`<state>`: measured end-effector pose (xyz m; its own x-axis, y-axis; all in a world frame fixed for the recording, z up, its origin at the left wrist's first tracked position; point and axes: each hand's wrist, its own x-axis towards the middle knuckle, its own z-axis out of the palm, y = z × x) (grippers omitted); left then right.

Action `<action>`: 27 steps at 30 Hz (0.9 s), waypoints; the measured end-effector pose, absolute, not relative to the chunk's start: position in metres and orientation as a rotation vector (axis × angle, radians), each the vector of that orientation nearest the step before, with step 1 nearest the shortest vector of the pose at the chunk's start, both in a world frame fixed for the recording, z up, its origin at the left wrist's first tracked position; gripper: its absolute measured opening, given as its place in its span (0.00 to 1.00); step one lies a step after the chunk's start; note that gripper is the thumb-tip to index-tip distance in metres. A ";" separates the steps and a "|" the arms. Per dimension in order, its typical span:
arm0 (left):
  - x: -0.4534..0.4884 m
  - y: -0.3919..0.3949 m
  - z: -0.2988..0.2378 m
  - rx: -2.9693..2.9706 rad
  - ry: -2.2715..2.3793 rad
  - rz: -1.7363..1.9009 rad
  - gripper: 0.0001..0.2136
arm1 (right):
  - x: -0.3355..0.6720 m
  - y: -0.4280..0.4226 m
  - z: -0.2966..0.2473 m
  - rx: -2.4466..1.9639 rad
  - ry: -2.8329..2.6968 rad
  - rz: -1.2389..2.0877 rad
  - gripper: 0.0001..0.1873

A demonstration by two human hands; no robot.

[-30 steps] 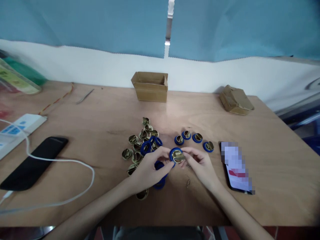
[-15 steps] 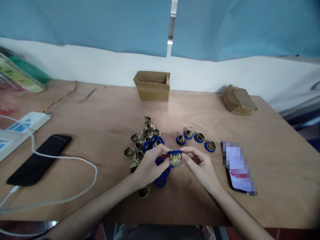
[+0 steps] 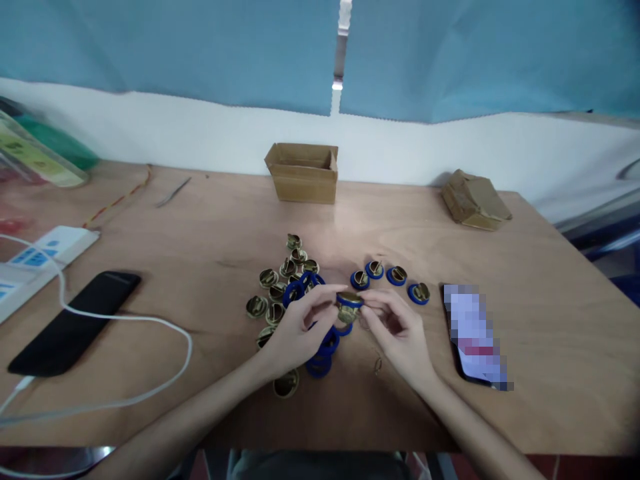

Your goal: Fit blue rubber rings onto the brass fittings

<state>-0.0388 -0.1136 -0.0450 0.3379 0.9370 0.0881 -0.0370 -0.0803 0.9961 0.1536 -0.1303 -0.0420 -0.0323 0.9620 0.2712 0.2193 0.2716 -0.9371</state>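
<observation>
Between the fingertips of both hands is a round brass-coloured metal fitting [image 3: 349,312] with a blue ring around it. My left hand [image 3: 303,327] pinches its left side with thumb and fingers. On the opposite side, the thumb and fingers of my right hand [image 3: 400,327] close on its edge. A shiny metal rim shows above the ring. Loose blue rings [image 3: 319,365] lie under and beside my left hand, partly hidden by it. Several brass-coloured fittings without rings [image 3: 257,307] are scattered to the left. Beyond my right hand sit several fittings with blue rings [image 3: 397,275].
An open cardboard box [image 3: 304,185] stands at the back, and a crumpled carton [image 3: 476,200] at the back right. A lit phone [image 3: 473,333] lies on the right. To the left are a black phone [image 3: 75,323], a white cable [image 3: 145,320], a power strip [image 3: 55,257] and tweezers [image 3: 174,192].
The held fitting has tilted, so its metal rim now shows above the blue ring. My fingers have shifted slightly around it. The other things lie as before.
</observation>
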 end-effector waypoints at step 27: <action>-0.045 -0.117 -0.057 1.608 1.020 1.250 0.25 | 0.163 -0.121 -0.038 -1.112 -1.052 1.500 0.16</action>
<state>-0.0450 -0.1168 -0.0574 0.1721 0.9387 0.2989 0.1045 -0.3191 0.9420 0.1625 -0.1213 -0.0379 -0.1264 0.9810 -0.1470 -0.1955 -0.1700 -0.9659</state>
